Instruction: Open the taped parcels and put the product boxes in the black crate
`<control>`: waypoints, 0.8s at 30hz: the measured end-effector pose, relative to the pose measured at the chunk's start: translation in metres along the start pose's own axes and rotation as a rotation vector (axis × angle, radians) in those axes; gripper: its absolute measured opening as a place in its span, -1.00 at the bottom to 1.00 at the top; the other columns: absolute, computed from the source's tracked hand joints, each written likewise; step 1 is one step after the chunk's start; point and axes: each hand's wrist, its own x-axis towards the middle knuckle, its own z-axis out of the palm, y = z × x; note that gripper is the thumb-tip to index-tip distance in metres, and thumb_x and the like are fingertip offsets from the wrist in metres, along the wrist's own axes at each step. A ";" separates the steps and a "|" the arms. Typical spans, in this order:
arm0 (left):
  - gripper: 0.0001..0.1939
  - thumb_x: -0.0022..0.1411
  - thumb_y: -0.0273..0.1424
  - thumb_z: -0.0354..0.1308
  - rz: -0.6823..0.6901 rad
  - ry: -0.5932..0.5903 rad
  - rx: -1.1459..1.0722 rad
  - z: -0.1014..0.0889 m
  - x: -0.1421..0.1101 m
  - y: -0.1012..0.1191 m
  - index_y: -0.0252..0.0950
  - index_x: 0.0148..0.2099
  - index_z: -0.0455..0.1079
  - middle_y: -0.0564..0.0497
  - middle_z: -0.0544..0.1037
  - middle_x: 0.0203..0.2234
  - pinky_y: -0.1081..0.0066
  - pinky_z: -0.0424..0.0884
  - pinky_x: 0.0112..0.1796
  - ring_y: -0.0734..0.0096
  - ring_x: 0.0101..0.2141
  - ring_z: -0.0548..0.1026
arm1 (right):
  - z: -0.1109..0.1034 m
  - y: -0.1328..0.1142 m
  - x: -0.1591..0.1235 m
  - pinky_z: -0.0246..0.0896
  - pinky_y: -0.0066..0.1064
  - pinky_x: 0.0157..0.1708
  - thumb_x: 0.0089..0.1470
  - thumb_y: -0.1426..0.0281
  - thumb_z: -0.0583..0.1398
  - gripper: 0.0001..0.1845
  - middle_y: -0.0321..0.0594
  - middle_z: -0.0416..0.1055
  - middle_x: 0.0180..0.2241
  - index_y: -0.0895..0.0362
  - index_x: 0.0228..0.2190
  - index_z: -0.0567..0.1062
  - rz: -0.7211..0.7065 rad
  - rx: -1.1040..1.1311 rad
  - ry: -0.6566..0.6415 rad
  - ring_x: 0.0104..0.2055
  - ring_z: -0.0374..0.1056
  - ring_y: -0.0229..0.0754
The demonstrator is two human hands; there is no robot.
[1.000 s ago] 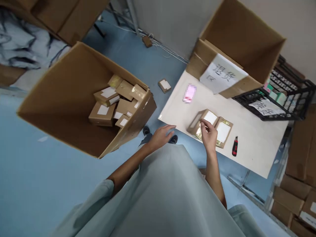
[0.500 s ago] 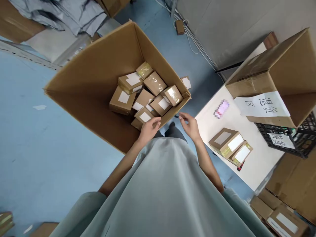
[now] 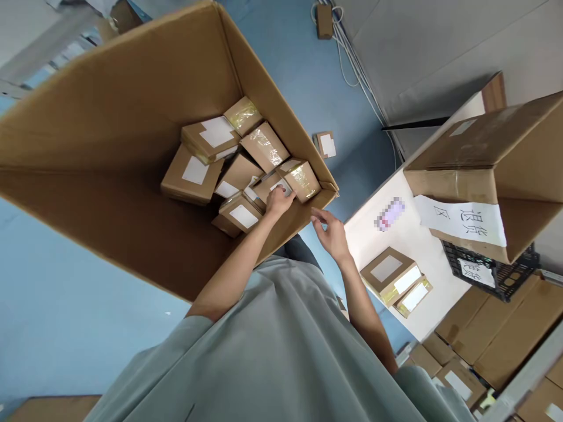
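Note:
A large open carton stands in front of me with several small taped parcels inside. My left hand reaches over its near wall, thumb and fingers apart. The fingertips lie over a labelled parcel, beside a parcel with shiny tape; whether they press on either I cannot tell. Another white-labelled parcel lies just left of that wrist. Outside the carton's near right corner is my right hand, fingers loosely bent and apart, holding nothing.
To the right, a white table bears two parcels, a blurred-out item, a black crate and an open carton with a paper sign. One parcel lies on the floor behind the large carton. Cables run along the wall.
My left hand has moved from the carton's near rim in over the parcels. The right hand stays near the corner, slightly lower. The view has shifted, and the carton looks closer.

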 end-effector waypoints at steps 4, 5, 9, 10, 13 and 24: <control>-0.56 0.53 -0.12 0.34 -0.146 0.008 0.016 0.025 0.036 0.009 -0.39 0.18 0.57 -0.45 0.69 0.26 0.15 0.46 0.30 -0.17 0.33 0.62 | -0.010 0.006 0.021 0.52 0.04 0.37 0.49 -0.07 0.24 -0.47 -0.03 0.72 0.21 -0.01 0.17 0.75 0.029 -0.032 -0.009 0.19 0.66 0.16; -0.57 0.52 -0.12 0.35 -0.156 0.011 0.009 0.030 0.042 0.009 -0.39 0.16 0.58 -0.46 0.69 0.25 0.15 0.46 0.29 -0.18 0.32 0.62 | -0.012 0.009 0.027 0.52 0.04 0.37 0.50 -0.07 0.23 -0.47 -0.03 0.72 0.21 -0.01 0.18 0.74 0.038 -0.039 -0.019 0.19 0.66 0.16; -0.67 0.49 -0.17 0.38 -0.165 0.018 -0.051 0.039 0.056 -0.006 -0.29 0.11 0.59 -0.31 0.73 0.22 0.22 0.47 0.26 -0.04 0.27 0.66 | -0.014 0.022 0.058 0.49 0.10 0.41 0.50 -0.09 0.24 -0.42 0.02 0.70 0.23 0.03 0.22 0.72 0.065 -0.063 -0.066 0.21 0.65 0.18; -0.69 0.46 -0.19 0.40 -0.180 0.020 -0.082 0.038 0.057 -0.014 -0.28 0.10 0.59 -0.28 0.74 0.20 0.22 0.47 0.26 -0.01 0.26 0.66 | -0.013 0.025 0.068 0.47 0.11 0.42 0.49 -0.08 0.25 -0.42 0.03 0.70 0.24 0.04 0.23 0.71 0.063 -0.073 -0.077 0.23 0.64 0.19; -0.65 0.33 -0.24 0.50 -0.223 0.041 -0.272 0.035 0.055 -0.044 -0.26 0.07 0.60 -0.26 0.77 0.13 0.17 0.48 0.27 -0.04 0.24 0.67 | -0.001 0.031 0.104 0.40 0.10 0.49 0.48 0.00 0.26 -0.43 0.08 0.65 0.30 0.09 0.28 0.67 0.055 -0.145 -0.108 0.34 0.59 0.21; -0.58 0.21 -0.26 0.52 -0.084 0.038 -0.634 0.008 0.024 -0.082 -0.32 0.04 0.57 -0.21 0.79 -0.04 0.09 0.68 0.15 0.05 -0.01 0.76 | 0.083 0.001 0.160 0.46 -0.05 0.34 0.42 -0.05 0.35 -0.31 0.11 0.68 0.21 0.20 0.29 0.54 0.220 -0.296 -0.362 0.27 0.62 0.19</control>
